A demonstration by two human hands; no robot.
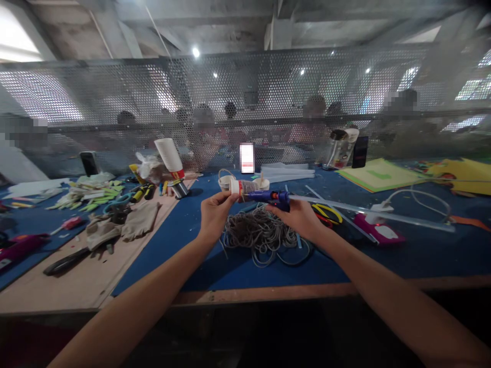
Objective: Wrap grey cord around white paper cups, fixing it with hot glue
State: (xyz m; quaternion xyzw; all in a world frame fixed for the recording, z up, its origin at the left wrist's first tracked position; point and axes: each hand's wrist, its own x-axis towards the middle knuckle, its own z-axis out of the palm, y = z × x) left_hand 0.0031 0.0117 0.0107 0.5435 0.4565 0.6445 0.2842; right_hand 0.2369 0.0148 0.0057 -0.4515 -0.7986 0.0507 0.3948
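My left hand [215, 214] is closed round the white rim end of a small paper cup [235, 187], which lies sideways. The cup has a red band, and grey cord seems to be wound round its far part. My right hand [301, 217] grips a blue hot glue gun [270, 196], its nozzle at or close to the cup's side; I cannot tell if they touch. A long clear glue stick [368, 212] sticks out of the gun's back to the right. Under both hands lies a tangled heap of grey cord [261, 230]. Behind the cup stands a small cup with a looped handle [225, 180].
A lit phone [247, 158] leans on the perforated metal screen [268, 92]. At left are stacked paper cups [169, 156], gloves [140, 222] and a black-handled tool [67, 261]. Yellow-handled scissors [328, 214], a pink power strip [378, 230] and coloured paper [378, 174] lie at right.
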